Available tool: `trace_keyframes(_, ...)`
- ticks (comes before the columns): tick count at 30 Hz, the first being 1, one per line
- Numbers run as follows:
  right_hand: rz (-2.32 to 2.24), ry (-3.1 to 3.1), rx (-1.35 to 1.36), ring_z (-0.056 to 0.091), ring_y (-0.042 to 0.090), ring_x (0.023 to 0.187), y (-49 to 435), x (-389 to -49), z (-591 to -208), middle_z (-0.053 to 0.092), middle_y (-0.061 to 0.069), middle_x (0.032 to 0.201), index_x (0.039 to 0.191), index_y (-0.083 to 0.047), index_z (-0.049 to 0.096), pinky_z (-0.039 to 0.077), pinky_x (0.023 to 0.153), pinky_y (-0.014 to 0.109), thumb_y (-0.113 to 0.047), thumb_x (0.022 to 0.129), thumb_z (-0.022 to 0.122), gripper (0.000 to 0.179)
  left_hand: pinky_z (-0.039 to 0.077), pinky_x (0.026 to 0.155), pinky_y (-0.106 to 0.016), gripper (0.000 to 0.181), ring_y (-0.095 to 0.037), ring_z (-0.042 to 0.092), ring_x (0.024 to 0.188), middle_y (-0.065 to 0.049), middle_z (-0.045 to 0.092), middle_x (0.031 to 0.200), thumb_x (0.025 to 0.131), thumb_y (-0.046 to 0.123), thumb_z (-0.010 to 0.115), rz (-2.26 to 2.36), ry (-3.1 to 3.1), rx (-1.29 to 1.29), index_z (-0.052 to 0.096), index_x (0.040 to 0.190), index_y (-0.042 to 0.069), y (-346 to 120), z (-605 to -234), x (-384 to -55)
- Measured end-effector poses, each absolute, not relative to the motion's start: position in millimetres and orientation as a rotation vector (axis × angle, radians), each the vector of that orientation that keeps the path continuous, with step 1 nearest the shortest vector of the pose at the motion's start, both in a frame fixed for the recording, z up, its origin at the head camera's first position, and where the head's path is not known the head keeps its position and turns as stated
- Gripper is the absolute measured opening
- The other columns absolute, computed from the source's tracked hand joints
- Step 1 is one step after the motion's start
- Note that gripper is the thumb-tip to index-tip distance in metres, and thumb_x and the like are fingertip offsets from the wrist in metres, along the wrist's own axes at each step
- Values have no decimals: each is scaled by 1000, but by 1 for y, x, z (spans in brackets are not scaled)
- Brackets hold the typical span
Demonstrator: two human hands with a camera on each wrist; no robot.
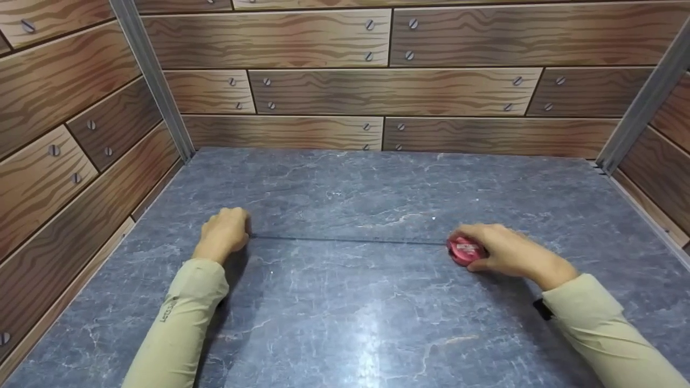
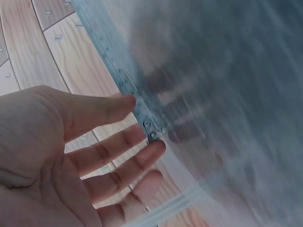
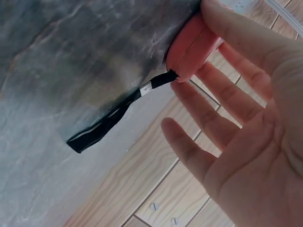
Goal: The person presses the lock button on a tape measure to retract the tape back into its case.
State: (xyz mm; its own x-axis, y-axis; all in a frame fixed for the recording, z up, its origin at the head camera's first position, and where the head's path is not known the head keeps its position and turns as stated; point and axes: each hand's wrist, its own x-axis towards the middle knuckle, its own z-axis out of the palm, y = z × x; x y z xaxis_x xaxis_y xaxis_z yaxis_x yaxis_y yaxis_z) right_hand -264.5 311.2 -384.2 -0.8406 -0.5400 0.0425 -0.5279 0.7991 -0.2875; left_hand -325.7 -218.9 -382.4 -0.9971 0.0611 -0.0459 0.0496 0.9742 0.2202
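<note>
A red tape measure (image 1: 466,250) is at the right of the head view, close over the grey marbled tabletop. My right hand (image 1: 501,250) grips its case between thumb and fingers. A black wrist strap (image 3: 109,118) trails from the case onto the tabletop in the right wrist view. The blade (image 1: 345,240) runs out to the left, straight and seen on edge as a thin dark line. At its far end my left hand (image 1: 223,231) pinches the blade by thumb and fingers. In the left wrist view the riveted metal end hook (image 2: 151,132) shows beside the fingertips, with markings along the blade.
The marbled tabletop (image 1: 334,188) spreads under both hands. Wood-patterned panels (image 1: 318,91) stand behind it and on both sides, with grey metal posts (image 1: 156,81) at the corners. A bright reflection lies on the tabletop at the front middle.
</note>
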Motion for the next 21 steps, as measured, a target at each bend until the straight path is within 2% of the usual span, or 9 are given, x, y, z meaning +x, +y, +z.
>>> trace_keyframes(4,-431,2922,-889,66,44,121,313,-259,-382,69,19,131,135,-20,67,55,97,66,-12,86,88,54,58,87,-65,18,-52,70,106,-27,73,114,86,-2,62,341,3062,152,75,92,8,-227,-381,-323)
trace_keyframes(7,-410,2919,-911,65,43,116,318,-253,-377,67,19,127,133,-22,69,54,96,67,-10,86,87,51,58,81,-60,24,-43,71,96,-19,74,102,82,-5,59,343,3050,290,76,89,11,-230,-380,-320)
trace_keyframes(13,-418,2950,-912,64,37,112,332,-241,-362,67,18,124,128,-21,75,53,94,63,-8,83,86,48,50,71,-44,34,-26,60,79,-5,65,79,76,-12,55,423,3032,556,75,90,12,-229,-375,-318)
trace_keyframes(16,-422,2962,-873,63,36,111,340,-234,-354,67,18,124,130,-20,74,54,93,62,-7,82,87,51,49,70,-40,33,-22,59,77,-5,66,78,77,-13,54,513,3031,657,75,92,9,-226,-371,-317)
trace_keyframes(21,-385,2981,-803,64,36,110,349,-224,-339,67,18,125,131,-21,75,54,91,59,-9,81,88,53,53,72,-38,30,-20,62,78,-13,74,87,87,-14,52,677,3006,820,76,96,2,-223,-361,-316)
